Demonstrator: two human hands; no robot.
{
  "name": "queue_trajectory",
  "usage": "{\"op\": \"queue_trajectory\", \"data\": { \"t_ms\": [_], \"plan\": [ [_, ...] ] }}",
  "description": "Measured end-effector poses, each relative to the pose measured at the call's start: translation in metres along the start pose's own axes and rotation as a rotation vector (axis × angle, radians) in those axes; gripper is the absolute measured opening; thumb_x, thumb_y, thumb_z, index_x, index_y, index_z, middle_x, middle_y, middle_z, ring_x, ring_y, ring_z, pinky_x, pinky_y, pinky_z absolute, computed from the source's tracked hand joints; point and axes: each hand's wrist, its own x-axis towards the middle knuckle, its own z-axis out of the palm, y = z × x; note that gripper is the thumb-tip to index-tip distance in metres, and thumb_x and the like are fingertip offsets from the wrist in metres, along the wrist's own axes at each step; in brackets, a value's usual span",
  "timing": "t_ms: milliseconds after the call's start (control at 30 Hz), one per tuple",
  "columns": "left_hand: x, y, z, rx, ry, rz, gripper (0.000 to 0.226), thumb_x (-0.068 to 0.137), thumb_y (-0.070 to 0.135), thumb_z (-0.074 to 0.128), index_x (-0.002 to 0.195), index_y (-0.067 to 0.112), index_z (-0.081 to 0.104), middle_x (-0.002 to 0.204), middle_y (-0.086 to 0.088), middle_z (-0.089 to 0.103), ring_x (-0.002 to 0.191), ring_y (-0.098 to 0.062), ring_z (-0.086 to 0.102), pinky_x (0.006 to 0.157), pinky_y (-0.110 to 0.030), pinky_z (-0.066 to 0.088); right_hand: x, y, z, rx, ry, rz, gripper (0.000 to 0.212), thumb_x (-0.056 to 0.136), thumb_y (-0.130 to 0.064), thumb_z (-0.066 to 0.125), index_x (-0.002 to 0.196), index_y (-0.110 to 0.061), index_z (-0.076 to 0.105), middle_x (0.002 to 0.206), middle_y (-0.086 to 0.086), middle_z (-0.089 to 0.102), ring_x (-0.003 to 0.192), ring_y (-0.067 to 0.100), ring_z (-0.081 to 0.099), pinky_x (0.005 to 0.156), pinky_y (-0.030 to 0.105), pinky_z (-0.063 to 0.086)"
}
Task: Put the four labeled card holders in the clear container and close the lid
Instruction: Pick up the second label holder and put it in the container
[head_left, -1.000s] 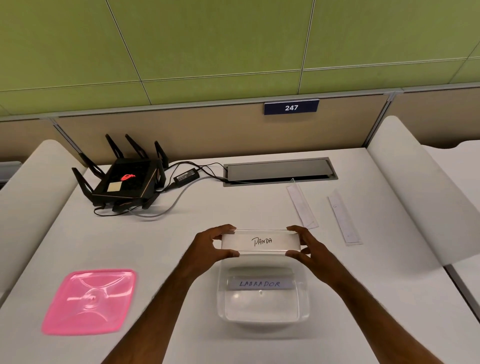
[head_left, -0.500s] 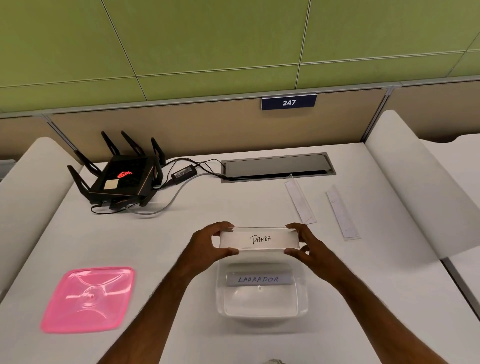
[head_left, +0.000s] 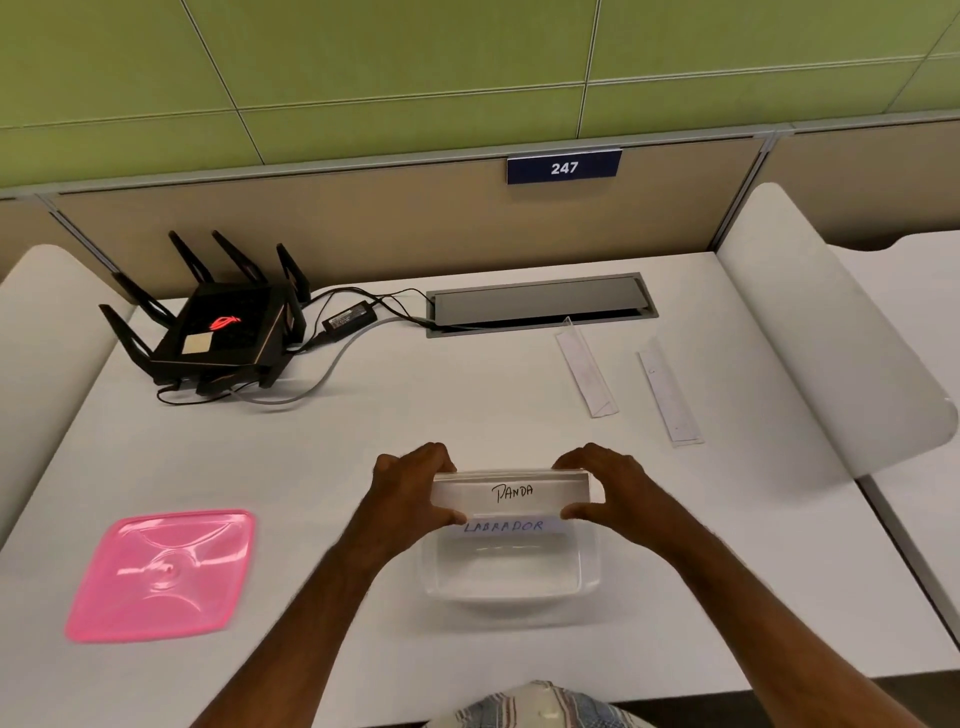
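A clear card holder labeled PANDA (head_left: 511, 492) hangs over the far edge of the clear container (head_left: 511, 587). My left hand (head_left: 410, 488) pinches its left end and my right hand (head_left: 605, 488) pinches its right end. Inside the container, just below it, lies a holder labeled LABRADOR (head_left: 504, 527). Two more clear card holders (head_left: 587, 371) (head_left: 669, 397) lie flat on the desk at the right rear. The pink lid (head_left: 163, 571) lies on the desk at the left.
A black router (head_left: 218, 327) with antennas, its power brick (head_left: 349, 318) and cables sit at the back left. A grey cable hatch (head_left: 540, 301) is set in the desk at the back. White curved dividers (head_left: 831, 343) border both sides.
Both hands have lowered the PANDA holder toward the container, so it now sits close above the LABRADOR holder. The camera has tipped down and nearer.
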Motion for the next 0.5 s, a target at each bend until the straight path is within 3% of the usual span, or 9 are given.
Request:
{"op": "queue_trajectory", "data": {
  "t_ms": [133,267,367,500],
  "plan": [
    [-0.006,0.003,0.009,0.119,-0.052,0.046,0.061,0.060,0.052,0.090,0.096,0.033,0.045,0.099,0.022,0.055,0.096,-0.019,0.036,0.070,-0.025,0.037,-0.004,0.002,0.007,-0.204,-0.002,-0.041,0.053,0.073,-0.057,0.081,0.117,-0.038,0.059,0.108,-0.023,0.061,0.102,0.000,0.053,0.094,0.028,0.024],
    [-0.007,0.005,0.016,0.233,-0.090,0.112,0.057,0.062,0.054,0.088,0.096,0.028,0.050,0.096,0.016,0.059,0.090,-0.019,0.036,0.064,-0.019,0.028,-0.004,0.004,0.016,-0.319,-0.047,-0.061,0.051,0.074,-0.057,0.079,0.117,-0.035,0.062,0.111,-0.019,0.065,0.107,0.005,0.059,0.099,0.027,0.018],
    [-0.009,0.005,0.020,0.231,-0.126,0.099,0.048,0.068,0.050,0.085,0.095,0.028,0.052,0.097,0.016,0.059,0.091,-0.018,0.039,0.066,-0.023,0.032,-0.002,0.002,0.021,-0.436,-0.111,-0.071,0.045,0.081,-0.053,0.076,0.120,-0.034,0.065,0.117,-0.016,0.066,0.112,0.009,0.059,0.105,0.031,0.015],
    [-0.007,0.007,0.026,0.332,-0.194,0.166,0.038,0.076,0.047,0.081,0.096,0.024,0.057,0.096,0.011,0.062,0.092,-0.019,0.046,0.066,-0.024,0.024,0.001,-0.002,0.029,-0.575,-0.204,-0.083,0.040,0.089,-0.046,0.070,0.126,-0.032,0.066,0.123,-0.011,0.066,0.120,0.013,0.057,0.110,0.035,0.017]
  ]
}}
